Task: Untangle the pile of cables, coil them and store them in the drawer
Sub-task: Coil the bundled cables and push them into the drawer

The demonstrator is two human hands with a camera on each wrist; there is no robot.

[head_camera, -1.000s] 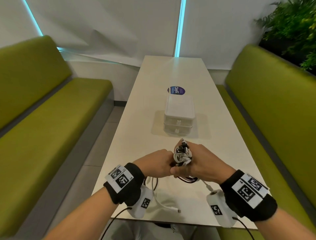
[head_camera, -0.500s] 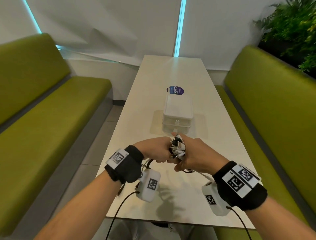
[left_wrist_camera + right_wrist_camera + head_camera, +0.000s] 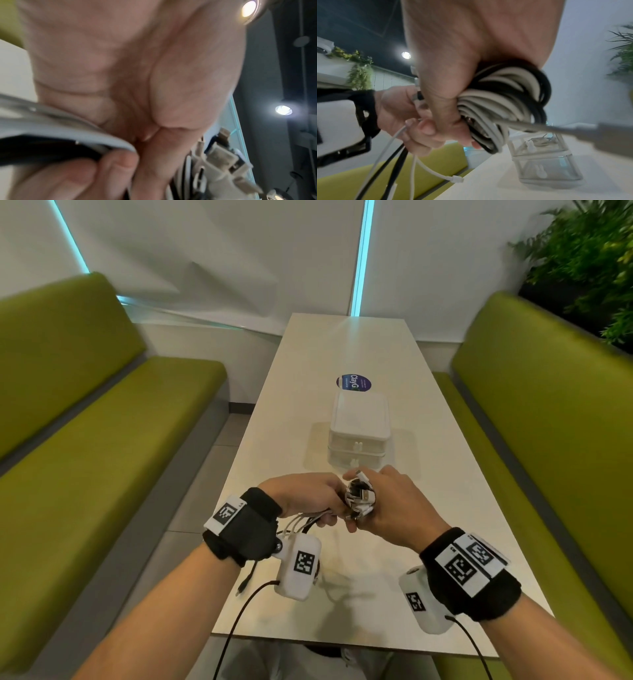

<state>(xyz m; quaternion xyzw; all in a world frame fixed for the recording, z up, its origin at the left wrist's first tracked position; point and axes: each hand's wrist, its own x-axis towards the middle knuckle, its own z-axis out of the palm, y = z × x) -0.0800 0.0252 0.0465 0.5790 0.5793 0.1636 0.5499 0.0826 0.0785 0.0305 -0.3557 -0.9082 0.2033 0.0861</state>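
A coil of white and black cables (image 3: 358, 498) (image 3: 505, 97) is gripped in my right hand (image 3: 383, 508) (image 3: 450, 94), held above the near half of the white table (image 3: 281, 440). My left hand (image 3: 308, 498) (image 3: 397, 108) touches the right one and holds the loose cable tails (image 3: 301, 523) (image 3: 399, 151), which hang down under it. Plug ends (image 3: 221, 159) stick out of the coil's top. The small white drawer unit (image 3: 359, 429) (image 3: 544, 159) stands just beyond the hands, both drawers closed; some cable shows inside the upper one.
Green benches (image 3: 85, 457) (image 3: 548, 422) flank the table on both sides. A round blue sticker (image 3: 354, 383) lies behind the drawer unit. A plant (image 3: 589, 261) fills the back right corner. The wrist cameras' black leads (image 3: 239, 611) hang over the table's near edge.
Both hands have risen and moved toward the drawer unit with the coil. The loose white cable end that lay on the table has been lifted off it.
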